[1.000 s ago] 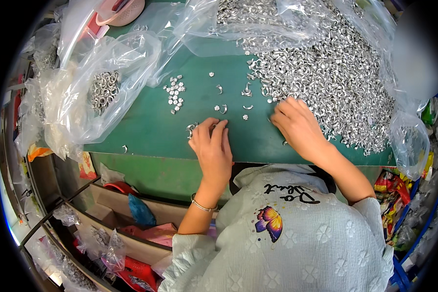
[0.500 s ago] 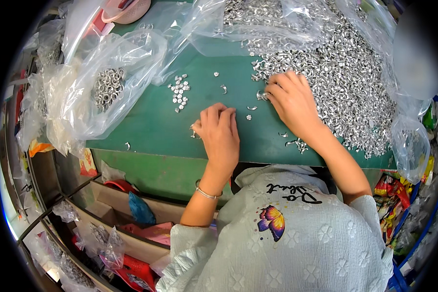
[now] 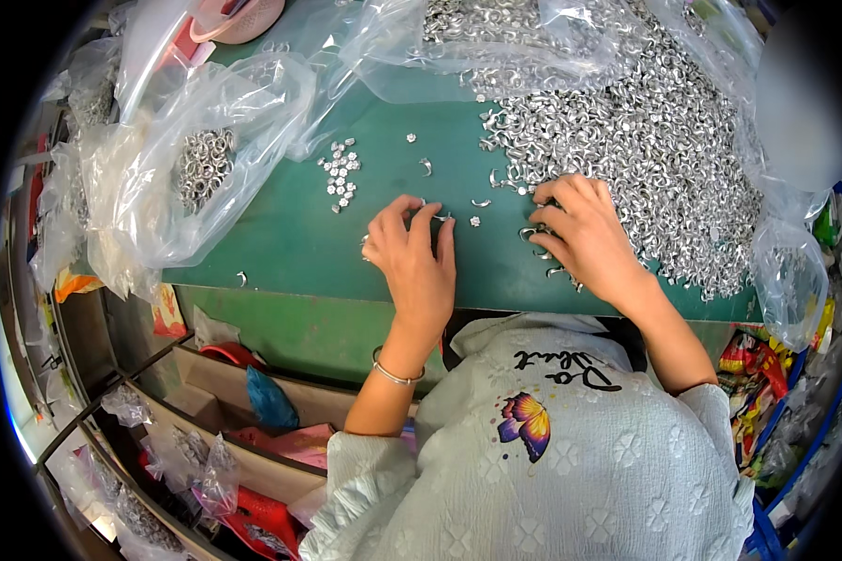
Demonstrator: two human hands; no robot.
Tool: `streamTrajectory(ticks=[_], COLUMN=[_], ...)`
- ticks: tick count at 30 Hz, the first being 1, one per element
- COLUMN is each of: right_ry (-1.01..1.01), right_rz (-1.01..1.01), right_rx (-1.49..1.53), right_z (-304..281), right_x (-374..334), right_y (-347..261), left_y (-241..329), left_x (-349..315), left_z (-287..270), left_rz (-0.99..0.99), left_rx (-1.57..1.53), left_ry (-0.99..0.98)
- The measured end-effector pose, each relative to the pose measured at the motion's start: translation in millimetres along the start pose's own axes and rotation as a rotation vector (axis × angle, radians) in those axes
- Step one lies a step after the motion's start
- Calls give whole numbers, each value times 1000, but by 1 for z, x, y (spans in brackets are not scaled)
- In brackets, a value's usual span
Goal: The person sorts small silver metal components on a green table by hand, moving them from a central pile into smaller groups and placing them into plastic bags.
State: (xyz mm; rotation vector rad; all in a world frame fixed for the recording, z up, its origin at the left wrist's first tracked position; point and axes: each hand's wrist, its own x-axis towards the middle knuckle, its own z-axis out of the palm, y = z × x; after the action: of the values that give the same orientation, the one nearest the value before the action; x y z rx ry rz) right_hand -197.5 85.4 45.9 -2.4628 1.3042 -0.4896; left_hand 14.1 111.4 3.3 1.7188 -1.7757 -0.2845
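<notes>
On the green table top (image 3: 346, 252), my left hand (image 3: 412, 257) is closed, pinching a small silvery metal piece (image 3: 442, 218) between thumb and fingertips. A few fingers are curled, and what lies under them is hidden. My right hand (image 3: 589, 238) rests at the near left edge of a big pile of small curved silvery metal pieces (image 3: 683, 168). Its fingers are bent and spread, with loose pieces (image 3: 529, 233) beside and under the fingertips. Between the hands lie a curved piece (image 3: 481, 203) and a small flower-shaped piece (image 3: 475, 222). Several more flower-shaped pieces (image 3: 341, 168) are clustered left of centre.
A clear plastic bag (image 3: 262, 122) with metal rings (image 3: 206, 168) lies at the left. More clear plastic (image 3: 524, 61) covers the pile's far side. A pink basket (image 3: 243, 23) stands at the far left. Below the table edge is a compartmented drawer (image 3: 215, 383).
My right hand has moved toward me and slightly right, along the pile's edge. My left hand has shifted slightly, its thumb and fingers now around a visible metal piece.
</notes>
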Motion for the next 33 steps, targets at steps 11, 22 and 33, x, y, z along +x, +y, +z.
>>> streamTrajectory(ticks=[11,22,33], right_ry=[43,7,-60], right_rz=[-46,-142,-265], right_rx=[-9,-23,16], right_z=[22,28,35], right_x=[24,38,22], right_y=[3,4,-36], left_y=[12,9,-2], left_x=[-5,-3,-51], left_z=[-6,-11,-28], left_rz=[62,43,-160], left_rx=[-90,-114,-60], left_ry=[-48,-151,18])
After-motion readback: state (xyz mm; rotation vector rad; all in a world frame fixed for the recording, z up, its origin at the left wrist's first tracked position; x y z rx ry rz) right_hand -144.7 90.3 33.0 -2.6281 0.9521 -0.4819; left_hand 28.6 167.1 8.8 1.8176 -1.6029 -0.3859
